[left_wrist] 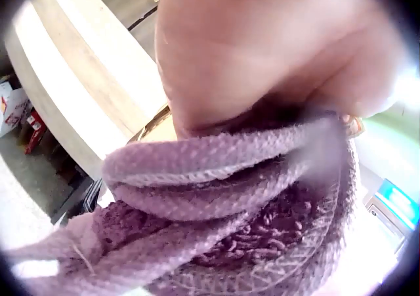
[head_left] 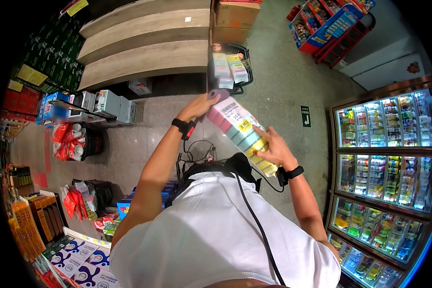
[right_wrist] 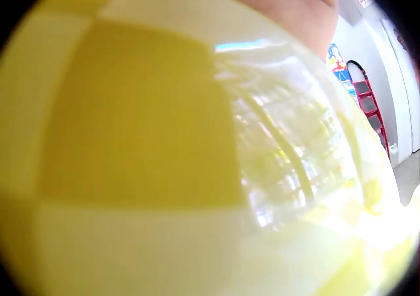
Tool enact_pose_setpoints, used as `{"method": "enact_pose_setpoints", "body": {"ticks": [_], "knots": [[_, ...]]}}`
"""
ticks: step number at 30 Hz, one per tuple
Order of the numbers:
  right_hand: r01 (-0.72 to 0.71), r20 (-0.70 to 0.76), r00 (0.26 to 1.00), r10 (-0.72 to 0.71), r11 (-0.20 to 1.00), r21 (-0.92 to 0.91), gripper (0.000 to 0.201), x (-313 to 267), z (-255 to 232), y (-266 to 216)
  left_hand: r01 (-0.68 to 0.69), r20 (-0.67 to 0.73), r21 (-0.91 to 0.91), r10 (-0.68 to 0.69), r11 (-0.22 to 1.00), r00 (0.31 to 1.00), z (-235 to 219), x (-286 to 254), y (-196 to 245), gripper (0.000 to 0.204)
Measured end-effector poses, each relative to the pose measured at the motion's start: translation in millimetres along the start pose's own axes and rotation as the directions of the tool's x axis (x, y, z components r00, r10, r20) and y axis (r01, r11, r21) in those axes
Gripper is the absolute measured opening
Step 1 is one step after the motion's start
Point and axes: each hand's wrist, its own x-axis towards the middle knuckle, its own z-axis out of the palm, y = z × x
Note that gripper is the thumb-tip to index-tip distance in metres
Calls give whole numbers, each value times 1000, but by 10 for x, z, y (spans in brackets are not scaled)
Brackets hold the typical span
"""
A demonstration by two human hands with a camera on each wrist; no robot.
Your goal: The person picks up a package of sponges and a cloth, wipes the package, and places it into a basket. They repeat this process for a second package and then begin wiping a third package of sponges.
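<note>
A long clear-wrapped package [head_left: 241, 128] with pink, teal and yellow sections lies slanted in front of the white shirt. At its far end the left hand [head_left: 195, 108] grips a folded purple cloth [head_left: 218, 95]. Close up in the left wrist view, the fuzzy cloth [left_wrist: 216, 197] is bunched under the hand [left_wrist: 262, 53]. The right hand [head_left: 276, 148] holds the package's near, yellow end, its thumb and fingers spread over the wrapping. Yellow checked wrapping [right_wrist: 138, 119] fills most of the right wrist view, with part of the hand [right_wrist: 289, 7] above; its fingertips are hidden there.
A black basket [head_left: 248, 82] with packages stands on the floor beyond the hands, beside wooden shelves [head_left: 144, 38]. Glass-door coolers [head_left: 334, 158] line the right. Goods and baskets stand at the left; cables [head_left: 197, 150] hang near the waist.
</note>
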Motion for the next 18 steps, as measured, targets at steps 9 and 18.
{"method": "enact_pose_setpoints", "body": {"ticks": [9, 18], "knots": [[21, -76, 997, -4, 976, 216, 78, 130, -2, 9, 26, -181, -430, -114, 902, 977, 56, -109, -129, 55], [-116, -6, 987, 162, 737, 666, 68, 340, 361, 509, -217, -345, -329, 97, 919, 934, 94, -408, 151, 58]]}}
